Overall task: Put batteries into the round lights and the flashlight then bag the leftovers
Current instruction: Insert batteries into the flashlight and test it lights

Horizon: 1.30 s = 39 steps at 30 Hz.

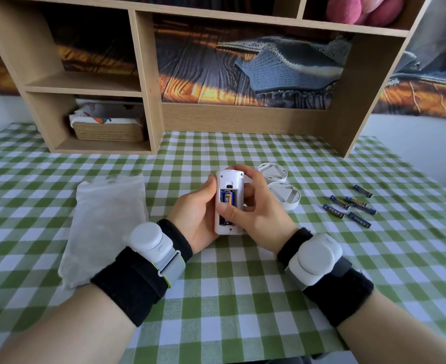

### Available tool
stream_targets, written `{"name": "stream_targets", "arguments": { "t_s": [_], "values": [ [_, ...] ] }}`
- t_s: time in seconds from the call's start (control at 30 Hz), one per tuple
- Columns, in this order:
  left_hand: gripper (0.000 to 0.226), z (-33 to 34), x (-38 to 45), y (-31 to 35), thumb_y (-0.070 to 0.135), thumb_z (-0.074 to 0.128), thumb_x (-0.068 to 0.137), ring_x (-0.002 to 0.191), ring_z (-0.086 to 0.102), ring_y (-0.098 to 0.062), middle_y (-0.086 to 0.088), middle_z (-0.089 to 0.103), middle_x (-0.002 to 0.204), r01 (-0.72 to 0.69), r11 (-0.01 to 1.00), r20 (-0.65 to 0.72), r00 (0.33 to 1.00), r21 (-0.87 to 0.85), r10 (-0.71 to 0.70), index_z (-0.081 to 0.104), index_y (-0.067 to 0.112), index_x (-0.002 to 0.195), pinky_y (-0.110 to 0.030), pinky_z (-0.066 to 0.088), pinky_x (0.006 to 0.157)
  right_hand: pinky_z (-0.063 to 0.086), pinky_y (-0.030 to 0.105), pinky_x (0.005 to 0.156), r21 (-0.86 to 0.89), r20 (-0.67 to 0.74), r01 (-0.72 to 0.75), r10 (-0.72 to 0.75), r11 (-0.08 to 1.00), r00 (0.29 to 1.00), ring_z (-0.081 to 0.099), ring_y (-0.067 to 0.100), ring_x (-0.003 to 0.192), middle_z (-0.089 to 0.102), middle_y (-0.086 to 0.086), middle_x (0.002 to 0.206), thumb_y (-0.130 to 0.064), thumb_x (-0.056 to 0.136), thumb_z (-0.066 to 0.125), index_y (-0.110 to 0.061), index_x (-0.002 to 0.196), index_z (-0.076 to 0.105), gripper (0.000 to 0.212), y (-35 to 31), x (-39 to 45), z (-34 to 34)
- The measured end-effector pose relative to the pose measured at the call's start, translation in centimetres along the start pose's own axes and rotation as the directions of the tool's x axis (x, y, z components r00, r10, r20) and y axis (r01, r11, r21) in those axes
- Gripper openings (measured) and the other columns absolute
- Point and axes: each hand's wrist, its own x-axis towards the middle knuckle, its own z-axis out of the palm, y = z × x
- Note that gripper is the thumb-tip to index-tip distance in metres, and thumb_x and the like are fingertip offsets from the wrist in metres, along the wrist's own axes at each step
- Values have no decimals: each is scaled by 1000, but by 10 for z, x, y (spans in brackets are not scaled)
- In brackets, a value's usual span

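Flashlight [229, 203] centre frame, compartment up — left hand [198, 211] clamped round body for bracing, right hand [253, 206] wrapped round it, thumb seating battery [227, 197]. Spare batteries [348, 206] right on counter [243, 298].

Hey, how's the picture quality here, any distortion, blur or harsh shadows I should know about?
Head view: wide-angle bending curves the shelf unit and the table edges; light is soft and even, shadows faint, no glare. The flashlight between the left hand and right hand is fairly sharp; print on the loose batteries is too small to read.
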Motion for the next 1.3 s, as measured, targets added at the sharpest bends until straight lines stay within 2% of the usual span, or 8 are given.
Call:
{"name": "stream_targets", "arguments": {
  "t_s": [0.07, 0.27, 0.43, 0.6, 0.8, 1.0, 1.13, 1.3],
  "values": [
    [56, -3, 1, 2, 50, 28, 103, 100, 71, -32, -20, 70, 116, -7, 1000, -8, 1000, -19, 6, 60, 13, 129, -45, 56, 78, 60, 42, 79, 57, 9, -16, 15, 998, 1000, 72, 18, 93, 69, 6, 107, -21, 86, 74, -29, 141, 34, 68, 0, 5, 2],
    [59, -6, 5, 0, 52, 29, 102, 96, 71, -31, -20, 70, 112, -35, 999, -32, 999, -3, 34, 61, 11, 128, -41, 57, 75, 60, 42, 83, 123, 1, -20, 20, 992, 1000, 71, 19, 98, 72, 4, 105, -12, 89, 70, -27, 134, 42, 55, 6, 6, 5],
    [51, -5, 6, 0, 51, 34, 101, 104, 71, -29, -15, 72, 116, -22, 1000, -64, 998, 18, 23, 63, 16, 125, -43, 56, 77, 57, 26, 82, 31, -40, -21, 22, 999, 999, 68, 1, 96, 71, -14, 105, -25, 88, 73, -33, 131, 44, 52, 8, 2, 0],
    [58, -5, 8, -2, 52, 28, 102, 107, 67, -32, -20, 67, 122, -12, 999, -32, 999, 43, 13, 61, 13, 130, -45, 54, 82, 61, 43, 79, 141, -38, -55, 61, 989, 997, 72, 21, 95, 72, 9, 106, -12, 88, 71, -30, 126, 46, 49, 9, 4, 1],
    [53, -8, 5, -1, 43, 28, 104, 112, 63, -36, -23, 64, 126, -14, 1000, 24, 1000, -17, 15, 59, 12, 132, -52, 48, 96, 58, 47, 86, 115, -39, -33, 38, 993, 999, 69, 23, 102, 72, 7, 107, -20, 86, 73, -29, 133, 44, 56, 16, 6, 3],
    [50, -4, 3, 0, 44, 31, 104, 114, 65, -32, -16, 68, 124, 4, 999, -14, 1000, -51, -4, 60, 15, 131, -49, 50, 88, 54, 22, 85, 53, -41, -26, 28, 998, 999, 65, 0, 103, 70, -12, 111, -25, 86, 75, -27, 132, 48, 54, 13, 2, 0],
    [49, -3, 1, 1, 45, 32, 104, 113, 66, -32, -16, 69, 122, 3, 999, -26, 1000, -50, -5, 61, 15, 130, -48, 51, 88, 54, 38, 95, 46, -33, -35, 37, 998, 999, 65, 6, 108, 69, -11, 115, -33, 84, 75, -30, 136, 44, 60, 12, 2, 1],
    [48, -1, -1, 3, 44, 32, 104, 113, 66, -32, -16, 69, 121, -1, 998, -38, 999, -65, -1, 63, 14, 126, -48, 51, 89, 53, 40, 97, 63, -21, -2, 3, 998, 1000, 64, 4, 108, 69, -15, 115, -35, 84, 74, -34, 136, 44, 61, 13, 3, 2]
  ]
}}
